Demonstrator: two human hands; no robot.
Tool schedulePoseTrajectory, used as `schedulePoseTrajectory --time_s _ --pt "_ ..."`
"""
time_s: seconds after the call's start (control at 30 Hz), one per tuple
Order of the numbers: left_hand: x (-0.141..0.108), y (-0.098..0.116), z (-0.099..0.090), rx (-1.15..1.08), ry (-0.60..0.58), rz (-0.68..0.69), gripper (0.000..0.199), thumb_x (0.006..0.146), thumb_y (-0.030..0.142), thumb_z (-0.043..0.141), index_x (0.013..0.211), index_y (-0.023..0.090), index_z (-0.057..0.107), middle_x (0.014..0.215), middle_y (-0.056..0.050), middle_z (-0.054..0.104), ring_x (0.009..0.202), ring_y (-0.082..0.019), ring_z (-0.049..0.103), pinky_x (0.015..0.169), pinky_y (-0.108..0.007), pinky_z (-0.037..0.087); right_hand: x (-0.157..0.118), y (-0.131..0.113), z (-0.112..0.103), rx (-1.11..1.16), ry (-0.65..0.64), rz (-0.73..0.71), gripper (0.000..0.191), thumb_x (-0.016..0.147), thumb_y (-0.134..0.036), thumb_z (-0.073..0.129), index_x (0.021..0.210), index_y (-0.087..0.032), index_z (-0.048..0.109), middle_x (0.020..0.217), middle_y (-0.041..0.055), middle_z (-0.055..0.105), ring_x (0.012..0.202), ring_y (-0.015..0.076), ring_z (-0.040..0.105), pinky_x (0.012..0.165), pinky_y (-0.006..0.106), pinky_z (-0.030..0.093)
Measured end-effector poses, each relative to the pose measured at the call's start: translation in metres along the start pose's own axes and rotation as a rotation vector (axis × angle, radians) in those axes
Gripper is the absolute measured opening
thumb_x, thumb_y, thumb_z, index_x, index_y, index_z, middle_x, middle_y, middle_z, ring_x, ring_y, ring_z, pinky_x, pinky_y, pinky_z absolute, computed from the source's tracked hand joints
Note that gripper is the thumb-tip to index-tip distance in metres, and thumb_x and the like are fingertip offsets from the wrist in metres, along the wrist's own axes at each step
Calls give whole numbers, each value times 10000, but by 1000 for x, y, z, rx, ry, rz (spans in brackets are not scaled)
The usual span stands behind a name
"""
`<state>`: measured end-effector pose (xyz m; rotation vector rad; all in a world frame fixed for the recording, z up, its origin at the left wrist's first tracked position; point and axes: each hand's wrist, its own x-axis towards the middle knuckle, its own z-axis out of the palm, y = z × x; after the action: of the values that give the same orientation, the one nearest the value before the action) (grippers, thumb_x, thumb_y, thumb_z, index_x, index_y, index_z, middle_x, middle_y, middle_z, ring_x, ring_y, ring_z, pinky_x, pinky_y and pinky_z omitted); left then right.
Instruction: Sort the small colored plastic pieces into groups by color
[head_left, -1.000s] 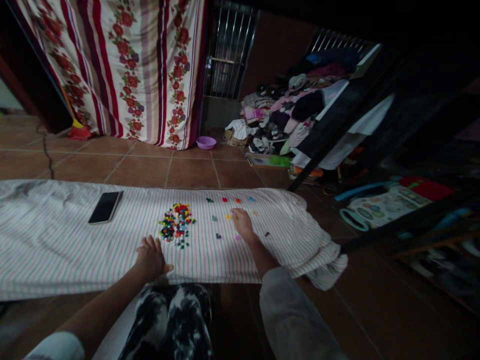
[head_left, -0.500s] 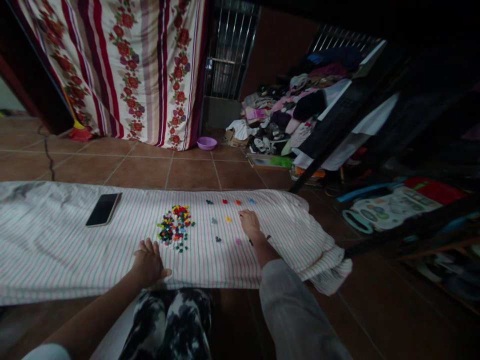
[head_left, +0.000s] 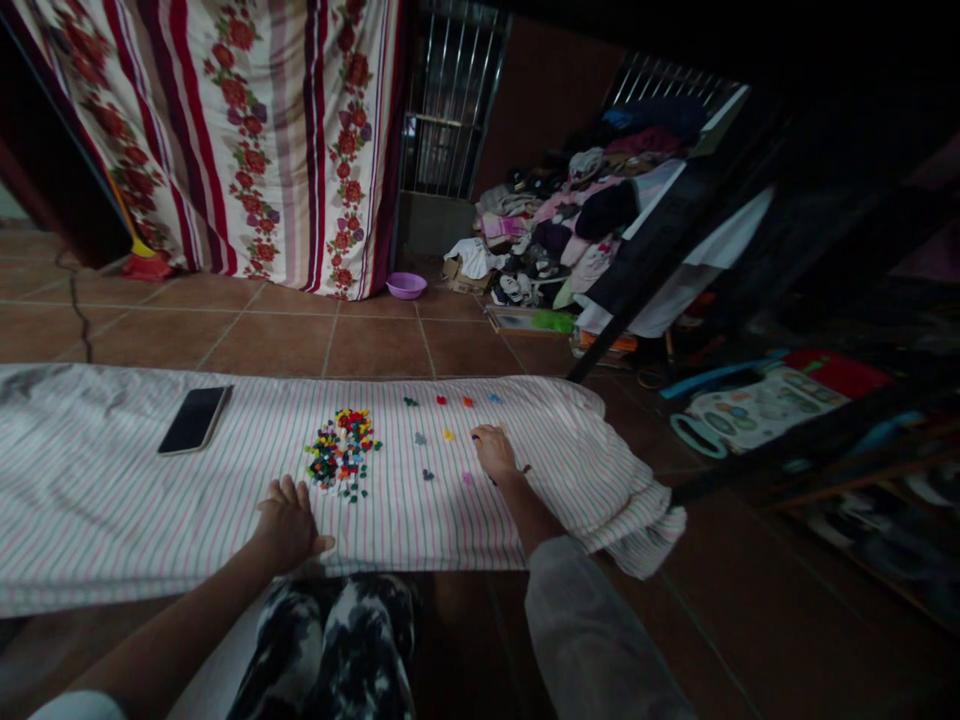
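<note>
My left hand (head_left: 285, 522) lies flat near the front edge of the striped cloth (head_left: 225, 540), fingers spread and nothing in it. Just beyond it is a heap of small multicoloured plastic pieces (head_left: 341, 455). My right hand (head_left: 496, 454) is lowered to the cloth, its fingers pinched at a tiny dark purple piece (head_left: 475, 436) that is partly hidden. Small colour groups lie around it: green (head_left: 411, 402), red (head_left: 441, 400), orange (head_left: 468, 402), blue (head_left: 494, 398), grey (head_left: 420, 438), yellow (head_left: 448, 434), dark grey (head_left: 427, 475) and pink (head_left: 466, 478). Darker pieces are partly covered by my right hand and wrist.
A phone (head_left: 195, 420) lies on the cloth at the left. Beyond the table are a purple basin (head_left: 406, 286), a floral curtain (head_left: 292, 150) and a pile of clothes (head_left: 562, 220). A dark slanting post (head_left: 622, 325) stands at the right.
The view has shifted slightly, so everything sits a little further left. My right hand has moved very slightly, still pinched at the same spot; my left hand rests unchanged.
</note>
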<state>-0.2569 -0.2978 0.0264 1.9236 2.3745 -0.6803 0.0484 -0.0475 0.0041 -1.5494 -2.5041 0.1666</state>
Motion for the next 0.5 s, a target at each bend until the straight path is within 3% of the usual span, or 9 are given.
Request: schedulePoseTrajectory --time_s 0.3,0.5 --pt "-5 4 -13 56 -34 -12 925 802 652 419 1369 -77 356 1381 -409 339 1266 -530 380 822 -531 466 5 12 6 86 96 -9 315 831 -65 468 1022 -166 698 1080 69 681 1035 172 574 1003 297 340" --pt "-7 5 -22 84 -59 -3 911 812 638 420 1365 -83 358 1378 -411 345 1261 -530 386 817 -504 471 14 40 -5 101 181 113 352 859 -73 415 1052 -161 696 1108 74 684 1027 162 598 945 261 407"
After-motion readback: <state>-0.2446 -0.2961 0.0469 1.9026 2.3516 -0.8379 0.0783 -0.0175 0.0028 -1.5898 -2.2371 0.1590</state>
